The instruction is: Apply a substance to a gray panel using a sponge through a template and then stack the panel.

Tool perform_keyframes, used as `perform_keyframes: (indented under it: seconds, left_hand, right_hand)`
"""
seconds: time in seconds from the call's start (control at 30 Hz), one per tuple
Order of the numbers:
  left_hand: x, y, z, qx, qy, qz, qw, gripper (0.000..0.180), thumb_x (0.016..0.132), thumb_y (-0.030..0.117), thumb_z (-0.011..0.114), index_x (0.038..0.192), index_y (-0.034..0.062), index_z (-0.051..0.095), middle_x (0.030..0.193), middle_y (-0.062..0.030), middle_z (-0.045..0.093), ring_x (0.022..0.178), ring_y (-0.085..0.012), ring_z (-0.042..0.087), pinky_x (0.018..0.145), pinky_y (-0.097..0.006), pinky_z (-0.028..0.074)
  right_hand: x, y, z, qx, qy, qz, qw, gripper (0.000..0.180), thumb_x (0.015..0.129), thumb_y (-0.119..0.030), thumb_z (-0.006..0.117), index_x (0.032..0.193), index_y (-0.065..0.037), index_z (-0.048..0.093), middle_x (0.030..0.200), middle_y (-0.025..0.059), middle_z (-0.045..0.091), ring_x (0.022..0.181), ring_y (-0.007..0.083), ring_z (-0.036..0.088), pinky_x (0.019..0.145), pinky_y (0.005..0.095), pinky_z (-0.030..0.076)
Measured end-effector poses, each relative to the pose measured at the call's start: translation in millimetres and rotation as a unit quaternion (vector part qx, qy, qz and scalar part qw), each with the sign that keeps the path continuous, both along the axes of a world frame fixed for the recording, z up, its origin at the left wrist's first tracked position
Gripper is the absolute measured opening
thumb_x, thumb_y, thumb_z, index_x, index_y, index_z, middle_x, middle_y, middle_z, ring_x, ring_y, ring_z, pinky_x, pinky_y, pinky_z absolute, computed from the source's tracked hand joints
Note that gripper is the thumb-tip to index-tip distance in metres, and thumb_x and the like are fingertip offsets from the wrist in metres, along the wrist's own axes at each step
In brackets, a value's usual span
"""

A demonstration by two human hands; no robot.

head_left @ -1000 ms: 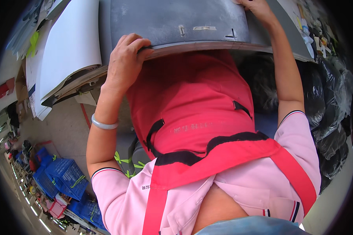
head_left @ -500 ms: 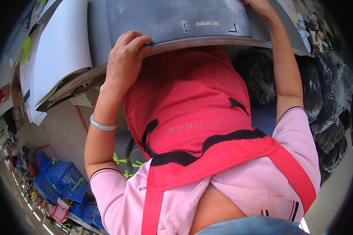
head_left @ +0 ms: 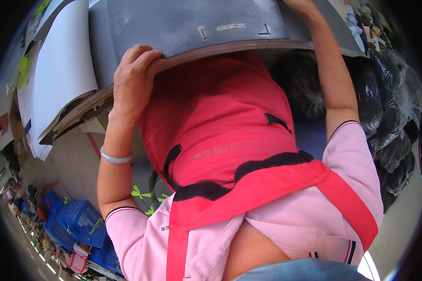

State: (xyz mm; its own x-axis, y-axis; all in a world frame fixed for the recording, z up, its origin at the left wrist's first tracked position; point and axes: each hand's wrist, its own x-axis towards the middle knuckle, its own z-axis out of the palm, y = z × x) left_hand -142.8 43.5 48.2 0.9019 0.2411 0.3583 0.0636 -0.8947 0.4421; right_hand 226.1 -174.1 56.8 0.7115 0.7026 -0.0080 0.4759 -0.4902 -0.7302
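A dark grey, scuffed board (head_left: 173, 23) lies flat on the work table in front of me. Small tape strips (head_left: 230, 26) and a dark angled mark show near its close edge. My left hand (head_left: 135, 75) is closed at the board's near left corner, its bent fingers over the edge. Up at the top of the view, my right hand (head_left: 301, 4) is by the board's right side with its fingers drawn together on the edge. The picture's upper rim cuts off part of that hand, and the board's far end is out of view.
A big curled white sheet (head_left: 63, 56) hangs over the table's left end. Below the table's right side are black and clear plastic bags (head_left: 368, 110). Blue crates (head_left: 82, 220) stand on the floor at the lower left. My red apron (head_left: 215, 112) lies against the table edge.
The board, table and both hands sit slightly further left in the picture, with a small shift of the whole view. Both hands keep about the same places on the board.
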Motion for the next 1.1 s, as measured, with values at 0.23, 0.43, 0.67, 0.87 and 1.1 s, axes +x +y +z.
perform_keyframes:
  seconds: [0.23,0.43,0.67,0.87,1.1]
  left_hand:
    - [1,-2,2,-0.013,0.002,-0.001,1.000,0.014,0.085,0.006,0.075,0.098,0.0029,0.072,0.101,-0.0107,0.067,0.094,-0.0312,0.066,0.081,-0.040,0.054]
    - [1,-5,4,-0.013,0.007,0.000,1.000,0.014,0.085,0.005,0.075,0.098,0.0022,0.071,0.101,-0.0113,0.067,0.094,-0.0319,0.066,0.081,-0.041,0.053]
    - [15,-5,20,-0.017,0.085,0.013,0.996,0.016,0.089,0.016,0.074,0.097,0.0029,0.072,0.099,-0.0110,0.066,0.095,-0.0316,0.064,0.083,-0.042,0.052]
    - [99,-36,-2,-0.031,-0.021,-0.049,0.998,0.022,0.098,0.024,0.065,0.111,0.0080,0.072,0.109,-0.0110,0.067,0.106,-0.0345,0.064,0.091,-0.048,0.050]
    - [145,-45,-32,0.047,-0.126,-0.004,0.991,0.009,0.091,0.016,0.061,0.088,0.0069,0.061,0.088,-0.0144,0.060,0.088,-0.0322,0.063,0.080,-0.043,0.052]
  right_hand:
    - [2,-2,-1,0.067,0.084,0.032,0.994,0.032,0.094,-0.031,0.071,0.084,0.000,0.070,0.071,-0.0028,0.059,0.069,0.0087,0.051,0.064,0.0307,0.043]
    - [4,2,-12,0.024,-0.017,0.002,1.000,0.034,0.093,-0.032,0.071,0.084,0.000,0.069,0.071,-0.0007,0.059,0.069,0.0099,0.051,0.064,0.0315,0.043]
    - [3,-1,-9,0.011,-0.068,-0.018,0.997,0.038,0.092,-0.037,0.071,0.086,0.000,0.069,0.071,0.0021,0.059,0.071,0.0118,0.054,0.066,0.0340,0.046]
    - [17,-7,-20,-0.019,-0.063,0.011,0.998,0.033,0.095,-0.037,0.071,0.096,-0.004,0.070,0.081,-0.0032,0.062,0.079,0.0073,0.054,0.073,0.0264,0.044]
    - [21,-14,-27,0.089,-0.103,0.025,0.990,0.032,0.102,-0.036,0.066,0.112,-0.006,0.073,0.094,-0.0043,0.067,0.090,0.0048,0.057,0.085,0.0207,0.044]
